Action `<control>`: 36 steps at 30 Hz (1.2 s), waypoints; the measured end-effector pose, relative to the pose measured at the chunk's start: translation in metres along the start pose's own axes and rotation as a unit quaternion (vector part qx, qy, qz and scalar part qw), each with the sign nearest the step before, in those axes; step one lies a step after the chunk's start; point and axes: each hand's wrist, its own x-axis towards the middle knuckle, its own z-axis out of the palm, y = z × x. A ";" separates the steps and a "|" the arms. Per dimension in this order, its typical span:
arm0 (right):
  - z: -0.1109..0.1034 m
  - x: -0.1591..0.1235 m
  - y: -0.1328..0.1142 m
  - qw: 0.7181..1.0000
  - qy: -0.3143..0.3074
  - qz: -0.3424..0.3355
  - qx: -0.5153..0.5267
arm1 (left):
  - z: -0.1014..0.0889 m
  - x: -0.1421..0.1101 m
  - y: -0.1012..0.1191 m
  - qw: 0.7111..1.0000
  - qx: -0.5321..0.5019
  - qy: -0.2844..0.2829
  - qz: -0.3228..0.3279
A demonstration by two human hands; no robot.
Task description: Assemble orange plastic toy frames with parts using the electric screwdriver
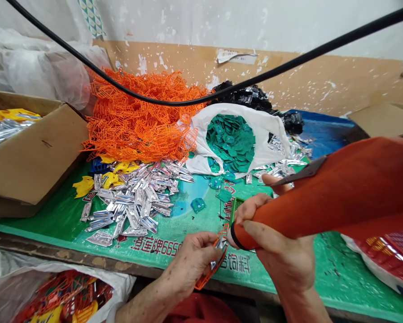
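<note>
Head view: my left hand point(191, 267) pinches an orange plastic frame point(212, 269) at six o'clock, partly hidden by my fingers, above the table edge point(70, 256); my right hand point(278, 237) wraps a red-sleeved tool point(322, 193), cut off at three o'clock.

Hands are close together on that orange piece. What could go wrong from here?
The orange tapered tool in the right hand has its black tip almost at the left hand, so a slip could catch those fingers. The orange plastic lattice piece looks thin and might bend or drop. The black cable crossing overhead could snag a raised arm.
</note>
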 end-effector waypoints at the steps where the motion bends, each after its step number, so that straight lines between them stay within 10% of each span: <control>1: -0.001 -0.001 0.001 1.000 -0.003 -0.004 -0.010 | 0.001 0.000 -0.001 1.000 -0.002 0.000 0.001; 20: -0.006 0.001 -0.002 0.999 -0.022 -0.007 0.028 | -0.004 0.003 -0.007 1.000 -0.015 -0.022 0.014; 27: -0.044 0.025 -0.011 0.994 0.089 -0.065 -0.027 | -0.020 0.000 0.004 0.997 -0.057 -0.042 -0.010; 36: -0.072 0.025 0.020 0.990 0.087 -0.038 -0.100 | -0.024 0.003 0.004 0.995 -0.091 -0.029 -0.033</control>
